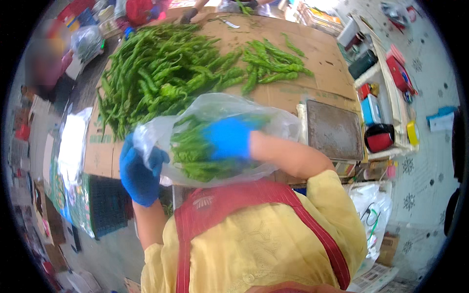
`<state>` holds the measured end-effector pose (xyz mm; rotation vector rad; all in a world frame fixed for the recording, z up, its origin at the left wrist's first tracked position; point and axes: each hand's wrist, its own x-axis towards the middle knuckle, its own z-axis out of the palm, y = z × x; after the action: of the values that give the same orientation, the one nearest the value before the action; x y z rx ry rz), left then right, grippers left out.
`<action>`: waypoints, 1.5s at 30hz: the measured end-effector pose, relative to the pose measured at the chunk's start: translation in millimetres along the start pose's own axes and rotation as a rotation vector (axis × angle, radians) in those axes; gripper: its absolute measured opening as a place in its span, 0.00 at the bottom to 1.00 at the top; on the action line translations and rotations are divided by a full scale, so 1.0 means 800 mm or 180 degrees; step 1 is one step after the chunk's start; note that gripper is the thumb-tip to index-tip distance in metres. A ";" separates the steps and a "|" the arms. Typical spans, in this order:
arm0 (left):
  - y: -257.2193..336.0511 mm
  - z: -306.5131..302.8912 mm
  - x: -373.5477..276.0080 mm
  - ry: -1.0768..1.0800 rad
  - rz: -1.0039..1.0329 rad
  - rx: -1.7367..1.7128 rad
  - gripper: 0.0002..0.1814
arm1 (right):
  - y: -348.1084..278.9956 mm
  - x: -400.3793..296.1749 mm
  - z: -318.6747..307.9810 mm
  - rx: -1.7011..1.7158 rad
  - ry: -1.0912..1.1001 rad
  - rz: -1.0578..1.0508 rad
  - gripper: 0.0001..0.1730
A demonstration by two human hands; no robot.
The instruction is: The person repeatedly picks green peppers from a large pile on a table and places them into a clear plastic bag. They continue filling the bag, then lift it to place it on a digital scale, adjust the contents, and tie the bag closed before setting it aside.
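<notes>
A translucent plastic bag of long green peppers lies before me, close to my red apron. Its gathered edge at the left is pinched in my left hand, which wears a blue knit glove. My right hand, in a brighter blue glove and blurred, rests against the bagged peppers. Whether it lies inside the bag or over the plastic I cannot tell, and its fingers are indistinct. Just beyond the bag spreads a large heap of loose green peppers, with a smaller pile to its right.
Cardboard covers the table. A metal-topped scale stands right of the bag. Farther right is a white shelf with assorted goods. White plastic bags lie at the left edge. Across the table, a co-worker's dark-gloved hand is near the heap.
</notes>
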<state>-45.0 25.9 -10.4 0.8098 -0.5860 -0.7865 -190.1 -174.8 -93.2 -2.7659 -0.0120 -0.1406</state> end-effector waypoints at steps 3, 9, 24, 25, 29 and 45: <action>0.006 -0.006 0.009 -0.0296 0.0203 -0.0397 0.18 | -0.026 0.036 0.011 0.0039 -0.0047 0.0092 0.21; 0.018 -0.030 -0.008 0.0161 0.0368 -0.0558 0.20 | 0.019 0.005 0.006 0.0923 0.0082 -0.0508 0.17; -0.010 -0.038 0.008 -0.0305 0.0227 -0.1002 0.26 | 0.092 -0.026 0.014 0.0886 0.0302 0.1213 0.20; -0.010 -0.039 0.008 -0.0332 0.0231 -0.0998 0.26 | 0.091 -0.024 0.016 0.0914 0.0484 0.1130 0.20; -0.010 -0.039 0.006 -0.0174 0.0133 -0.0913 0.26 | 0.075 -0.017 0.009 0.0810 0.0246 0.1380 0.19; 0.002 -0.052 -0.017 0.1495 0.0690 0.0096 0.25 | 0.321 -0.087 -0.078 0.1531 0.2293 0.1720 0.19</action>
<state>-22.3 54.8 -35.0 0.9050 -0.2582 -0.3694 -258.1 -436.1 -135.5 -2.0163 0.7643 -0.8421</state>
